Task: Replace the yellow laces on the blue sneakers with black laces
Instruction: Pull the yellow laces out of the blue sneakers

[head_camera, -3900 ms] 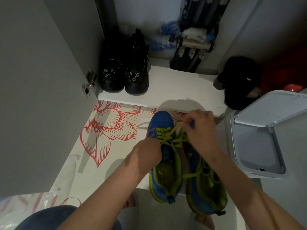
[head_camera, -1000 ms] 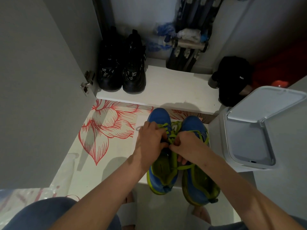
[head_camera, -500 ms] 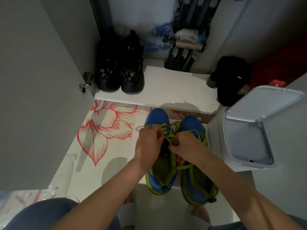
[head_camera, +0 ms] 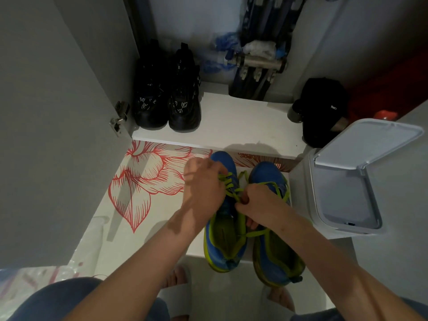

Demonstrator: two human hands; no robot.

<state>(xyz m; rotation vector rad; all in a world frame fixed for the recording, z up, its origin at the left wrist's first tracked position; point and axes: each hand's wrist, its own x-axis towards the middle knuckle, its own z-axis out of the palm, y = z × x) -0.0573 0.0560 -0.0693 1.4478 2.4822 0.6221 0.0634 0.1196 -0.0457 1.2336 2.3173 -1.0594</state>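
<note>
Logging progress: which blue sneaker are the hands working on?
The left sneaker, beside the floral mat: left hand and right hand grip its yellow lace, not the bin-side sneaker.

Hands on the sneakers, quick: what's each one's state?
Left hand: fingers curled on the yellow lace of a blue sneaker.
Right hand: pinching the same yellow lace.

The sneakers point(head_camera: 223, 244) stand side by side on the floor at the centre. The left hand point(head_camera: 203, 188) and right hand point(head_camera: 260, 205) lie on the left one's laces point(head_camera: 228, 184). A shelf point(head_camera: 234, 126) lies at 12 o'clock, with boots point(head_camera: 166, 98) on it at 11. A bin point(head_camera: 347, 181) stands at 3.
</note>
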